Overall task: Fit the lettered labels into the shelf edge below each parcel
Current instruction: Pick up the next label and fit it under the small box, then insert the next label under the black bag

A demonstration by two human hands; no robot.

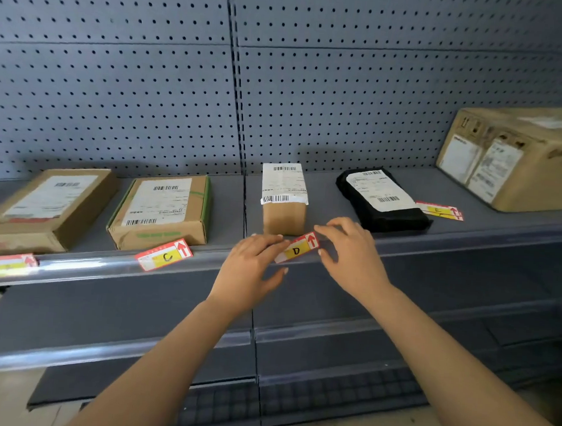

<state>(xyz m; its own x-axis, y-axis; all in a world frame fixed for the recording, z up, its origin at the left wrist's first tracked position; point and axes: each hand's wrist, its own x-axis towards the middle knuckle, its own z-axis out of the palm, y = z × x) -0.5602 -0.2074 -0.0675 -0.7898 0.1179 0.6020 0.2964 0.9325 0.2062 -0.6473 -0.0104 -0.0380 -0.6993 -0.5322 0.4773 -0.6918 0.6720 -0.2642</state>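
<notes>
**Red-and-yellow "D" label at the shelf edge**

Held tilted against the clear plastic shelf-edge strip (103, 263), just below the small upright brown parcel (284, 199): red-and-yellow paper label marked D (297, 249). Pinched at its left end by left hand (252, 264), at its right end by right hand (350, 251). Further left, matching C label (165, 254) propped askew on the strip; E label (439, 210) flat beside the black poly mailer (382, 200).

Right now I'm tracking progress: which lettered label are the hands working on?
The D label, pinched between both hands at the shelf edge below the small upright parcel.
</notes>
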